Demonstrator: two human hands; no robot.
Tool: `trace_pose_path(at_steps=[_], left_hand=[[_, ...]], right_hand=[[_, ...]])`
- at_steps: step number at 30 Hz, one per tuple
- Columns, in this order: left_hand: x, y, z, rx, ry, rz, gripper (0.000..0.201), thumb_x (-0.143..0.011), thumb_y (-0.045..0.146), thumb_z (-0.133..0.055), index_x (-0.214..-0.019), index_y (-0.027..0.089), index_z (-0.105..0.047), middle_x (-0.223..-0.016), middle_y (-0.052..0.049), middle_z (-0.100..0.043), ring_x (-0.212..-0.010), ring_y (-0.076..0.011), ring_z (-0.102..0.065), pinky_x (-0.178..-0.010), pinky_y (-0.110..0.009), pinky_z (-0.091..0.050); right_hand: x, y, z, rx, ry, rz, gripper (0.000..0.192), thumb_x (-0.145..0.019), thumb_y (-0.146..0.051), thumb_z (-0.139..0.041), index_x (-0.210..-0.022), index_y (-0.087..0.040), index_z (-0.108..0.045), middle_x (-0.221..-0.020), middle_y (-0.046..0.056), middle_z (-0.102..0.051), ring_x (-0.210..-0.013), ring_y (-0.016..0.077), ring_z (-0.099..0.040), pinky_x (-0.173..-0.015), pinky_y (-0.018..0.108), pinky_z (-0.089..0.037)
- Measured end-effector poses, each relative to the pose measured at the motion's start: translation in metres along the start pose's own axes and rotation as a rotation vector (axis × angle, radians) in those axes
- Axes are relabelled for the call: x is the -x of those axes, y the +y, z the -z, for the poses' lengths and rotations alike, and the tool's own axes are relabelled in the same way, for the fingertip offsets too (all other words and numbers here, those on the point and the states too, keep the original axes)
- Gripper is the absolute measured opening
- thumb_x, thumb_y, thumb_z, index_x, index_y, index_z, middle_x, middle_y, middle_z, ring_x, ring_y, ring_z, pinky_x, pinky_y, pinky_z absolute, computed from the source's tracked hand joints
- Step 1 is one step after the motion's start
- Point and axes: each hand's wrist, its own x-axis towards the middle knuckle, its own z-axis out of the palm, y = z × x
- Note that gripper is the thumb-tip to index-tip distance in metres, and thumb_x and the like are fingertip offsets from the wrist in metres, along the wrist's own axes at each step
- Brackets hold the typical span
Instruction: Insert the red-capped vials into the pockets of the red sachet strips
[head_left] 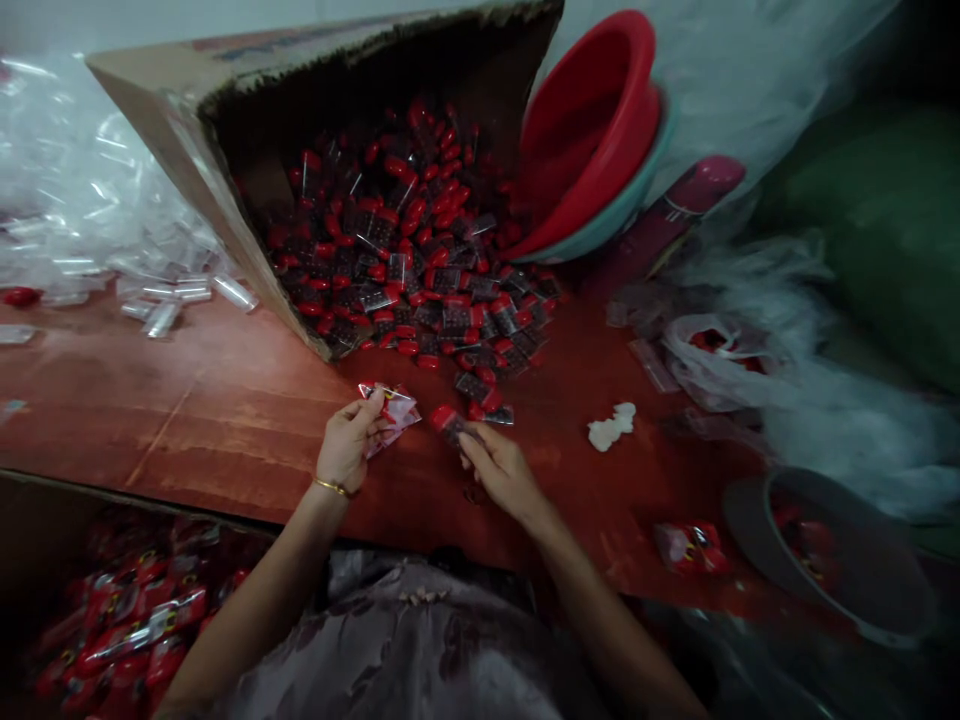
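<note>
My left hand (351,440), with a gold bangle at the wrist, is closed on a small red and clear plastic packet (395,408). Just to the right, my right hand (501,462) grips a small clear container with a red cap (448,422), cap end pointing away from me. The two hands are a short way apart over the red-brown table. Beyond them, a pile of similar red-capped containers (450,280) spills from a cardboard box (169,110) lying on its side. A few loose ones lie close to my right hand.
Clear plastic pieces (97,180) are heaped at left. Red and teal basins (637,60) lean beside the box, near a dark pink spray can (675,215). At right are plastic bags (810,400), a grey bowl (892,600) and a red packet (690,548). Filled red packets (135,620) lie lower left.
</note>
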Motion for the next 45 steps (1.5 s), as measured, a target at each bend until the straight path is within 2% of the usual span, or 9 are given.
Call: trace_pose_path(at_steps=[2,5,11,17,25,31,37,41,45], left_hand=[[0.002,-0.004,-0.005,-0.028,-0.005,-0.018,0.044,-0.041,0.042,-0.082,-0.060,0.014,-0.055,-0.055,0.002,-0.061,-0.049,-0.0080,-0.056,-0.052,-0.020,-0.046],[0.004,-0.010,-0.011,-0.106,-0.040,-0.048,0.043,-0.041,0.044,-0.081,-0.059,0.013,-0.057,-0.054,0.003,-0.059,-0.048,-0.0068,-0.053,-0.052,-0.020,-0.045],[0.007,-0.016,-0.009,-0.196,-0.098,-0.154,0.038,-0.049,0.044,-0.079,-0.066,0.012,-0.065,-0.060,0.002,-0.061,-0.053,-0.0063,-0.053,-0.052,-0.018,-0.044],[0.008,-0.016,-0.007,-0.165,-0.136,-0.105,0.037,-0.050,0.042,-0.079,-0.068,0.012,-0.067,-0.061,0.000,-0.063,-0.053,-0.0076,-0.054,-0.055,-0.021,-0.047],[0.008,-0.021,-0.009,-0.187,-0.218,-0.155,0.029,-0.052,0.033,-0.080,-0.072,0.014,-0.070,-0.069,0.001,-0.068,-0.060,-0.0085,-0.057,-0.064,-0.021,-0.047],[0.012,-0.033,-0.013,-0.152,-0.185,-0.056,0.034,-0.042,0.028,-0.084,-0.070,0.015,-0.069,-0.065,0.002,-0.068,-0.060,-0.0081,-0.057,-0.065,-0.020,-0.045],[0.004,-0.030,-0.008,-0.167,-0.295,-0.092,0.032,-0.057,0.042,-0.076,-0.073,0.014,-0.070,-0.069,-0.002,-0.068,-0.062,-0.0096,-0.057,-0.066,-0.022,-0.045],[0.004,-0.026,-0.013,-0.265,-0.260,-0.191,0.029,-0.056,0.038,-0.077,-0.068,0.014,-0.068,-0.066,0.000,-0.067,-0.060,-0.0086,-0.055,-0.064,-0.021,-0.044],[0.010,-0.036,-0.020,-0.200,-0.194,-0.223,0.026,-0.056,0.033,-0.078,-0.071,0.015,-0.067,-0.069,0.001,-0.066,-0.063,-0.0089,-0.056,-0.067,-0.022,-0.045]], right_hand=[[0.014,-0.006,0.002,-0.275,-0.036,-0.022,0.032,-0.089,-0.042,-0.033,-0.079,-0.019,-0.052,-0.057,-0.003,-0.049,-0.048,0.0095,-0.047,-0.046,0.020,-0.036],[0.024,-0.016,0.004,-0.421,-0.041,-0.024,0.027,-0.086,-0.041,-0.041,-0.076,-0.018,-0.052,-0.053,-0.005,-0.045,-0.045,0.0073,-0.042,-0.042,0.018,-0.031],[0.017,-0.018,0.003,-0.485,-0.062,-0.031,0.026,-0.083,-0.039,-0.044,-0.068,-0.018,-0.050,-0.049,-0.006,-0.043,-0.041,0.0055,-0.036,-0.040,0.018,-0.027],[0.016,-0.011,-0.003,-0.558,-0.085,-0.081,0.027,-0.082,-0.041,-0.045,-0.069,-0.018,-0.050,-0.048,-0.007,-0.043,-0.040,0.0053,-0.037,-0.038,0.017,-0.027],[0.016,-0.010,-0.007,-0.644,-0.069,-0.078,0.029,-0.082,-0.045,-0.047,-0.072,-0.018,-0.050,-0.050,-0.007,-0.043,-0.040,0.0055,-0.038,-0.037,0.017,-0.028],[0.015,-0.010,-0.016,-0.507,0.108,0.031,0.027,-0.087,-0.040,-0.043,-0.071,-0.019,-0.049,-0.052,-0.005,-0.044,-0.044,0.0063,-0.038,-0.043,0.018,-0.031],[0.012,-0.013,-0.011,-0.412,0.085,0.100,0.028,-0.088,-0.038,-0.041,-0.069,-0.019,-0.048,-0.054,-0.005,-0.044,-0.050,0.0081,-0.041,-0.049,0.020,-0.033],[0.010,-0.012,-0.017,-0.437,0.112,0.117,0.024,-0.088,-0.036,-0.041,-0.074,-0.019,-0.050,-0.056,-0.005,-0.044,-0.050,0.0080,-0.041,-0.051,0.020,-0.033],[0.008,-0.014,-0.032,-0.574,0.186,0.046,0.026,-0.089,-0.038,-0.040,-0.071,-0.020,-0.047,-0.056,-0.005,-0.042,-0.049,0.0081,-0.040,-0.050,0.021,-0.035]])
